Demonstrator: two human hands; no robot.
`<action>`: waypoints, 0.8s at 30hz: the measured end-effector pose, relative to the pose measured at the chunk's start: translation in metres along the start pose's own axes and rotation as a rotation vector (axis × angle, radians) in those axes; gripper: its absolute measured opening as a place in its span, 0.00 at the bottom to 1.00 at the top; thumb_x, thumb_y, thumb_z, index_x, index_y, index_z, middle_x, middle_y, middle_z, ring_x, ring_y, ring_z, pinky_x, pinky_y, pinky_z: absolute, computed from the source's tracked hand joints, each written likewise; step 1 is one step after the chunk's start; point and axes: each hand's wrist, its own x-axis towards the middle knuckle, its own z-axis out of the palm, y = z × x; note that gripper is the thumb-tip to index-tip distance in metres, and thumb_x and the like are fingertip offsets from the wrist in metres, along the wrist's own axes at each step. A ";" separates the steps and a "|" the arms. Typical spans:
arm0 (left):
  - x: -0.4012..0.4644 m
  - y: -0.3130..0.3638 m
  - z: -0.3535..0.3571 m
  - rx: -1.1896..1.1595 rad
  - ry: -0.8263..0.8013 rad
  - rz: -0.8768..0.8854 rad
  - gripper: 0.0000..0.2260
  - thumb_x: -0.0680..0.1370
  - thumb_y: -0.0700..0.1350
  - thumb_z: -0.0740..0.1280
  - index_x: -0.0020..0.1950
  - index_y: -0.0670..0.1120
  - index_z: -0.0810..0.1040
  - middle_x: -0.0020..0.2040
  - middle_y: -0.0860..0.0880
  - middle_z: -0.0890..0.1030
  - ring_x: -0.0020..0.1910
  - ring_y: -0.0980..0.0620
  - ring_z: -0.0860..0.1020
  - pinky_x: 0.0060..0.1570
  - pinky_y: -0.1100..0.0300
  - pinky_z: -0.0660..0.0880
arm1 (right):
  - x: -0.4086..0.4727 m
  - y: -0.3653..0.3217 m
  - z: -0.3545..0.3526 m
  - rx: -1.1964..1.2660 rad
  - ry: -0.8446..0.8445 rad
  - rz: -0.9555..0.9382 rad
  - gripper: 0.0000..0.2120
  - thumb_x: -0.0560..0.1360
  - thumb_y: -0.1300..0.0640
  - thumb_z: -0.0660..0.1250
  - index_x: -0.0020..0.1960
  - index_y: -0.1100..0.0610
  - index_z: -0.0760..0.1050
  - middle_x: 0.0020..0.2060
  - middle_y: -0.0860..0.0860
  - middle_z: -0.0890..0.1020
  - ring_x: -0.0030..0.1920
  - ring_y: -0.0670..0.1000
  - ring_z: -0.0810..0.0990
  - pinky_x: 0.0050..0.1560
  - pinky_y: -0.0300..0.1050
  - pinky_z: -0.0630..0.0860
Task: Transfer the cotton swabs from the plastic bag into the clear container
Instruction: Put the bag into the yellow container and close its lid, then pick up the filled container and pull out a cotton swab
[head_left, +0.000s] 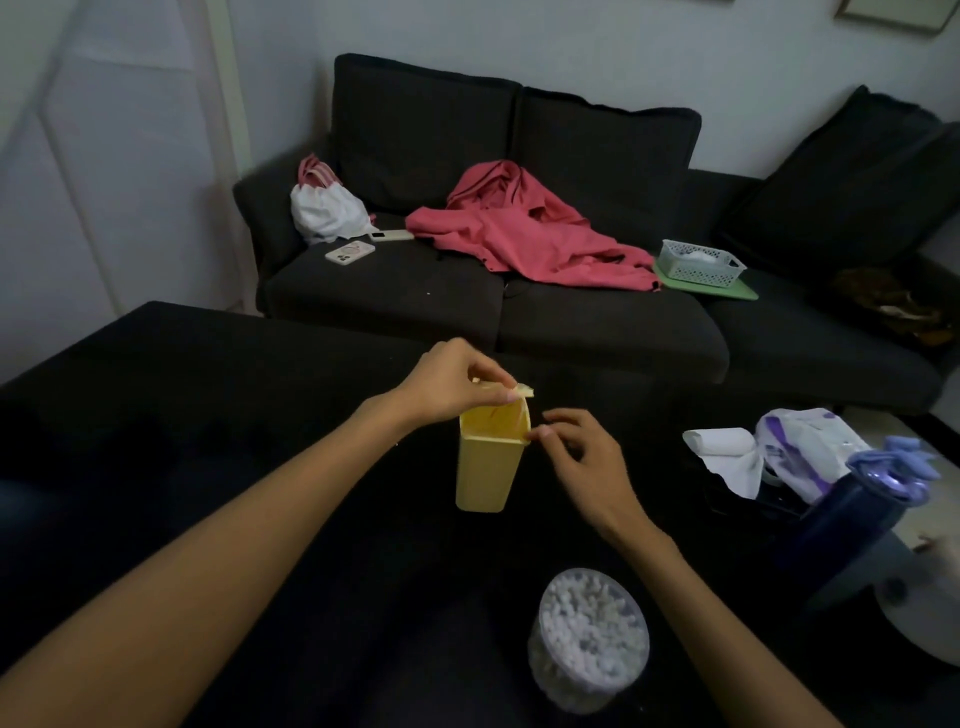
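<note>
Swab-filled clear container (589, 642) near yellow bin (491, 462)

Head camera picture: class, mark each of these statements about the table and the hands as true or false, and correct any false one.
1. The clear container is full of cotton swabs. True.
2. The left hand pinches plastic at the rim of the yellow bin. True.
3. The right hand rests inside the clear container. False: it is at the yellow bin's rim.
4. The yellow bin lies on its side. False: it stands upright on the dark table.
5. A pink garment lies on the sofa. True.
</note>
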 end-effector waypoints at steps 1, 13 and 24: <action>-0.005 -0.005 0.004 0.041 -0.016 -0.004 0.12 0.73 0.49 0.71 0.56 0.50 0.81 0.60 0.51 0.80 0.62 0.55 0.75 0.62 0.55 0.71 | -0.009 0.005 -0.004 0.018 0.056 0.007 0.10 0.78 0.51 0.62 0.49 0.49 0.81 0.55 0.43 0.76 0.57 0.41 0.74 0.58 0.43 0.73; -0.050 -0.008 0.033 0.300 0.079 0.079 0.18 0.75 0.49 0.69 0.65 0.53 0.75 0.70 0.55 0.70 0.72 0.55 0.63 0.70 0.52 0.60 | -0.056 0.013 -0.061 0.061 -0.084 0.124 0.10 0.79 0.53 0.61 0.48 0.50 0.81 0.43 0.43 0.82 0.47 0.38 0.80 0.47 0.33 0.73; -0.113 0.037 0.102 0.139 -0.075 0.110 0.10 0.75 0.50 0.68 0.56 0.59 0.77 0.59 0.61 0.76 0.61 0.64 0.71 0.63 0.55 0.70 | -0.099 0.082 -0.081 -0.368 -0.070 0.597 0.09 0.78 0.56 0.62 0.57 0.52 0.76 0.52 0.50 0.80 0.47 0.47 0.77 0.46 0.42 0.73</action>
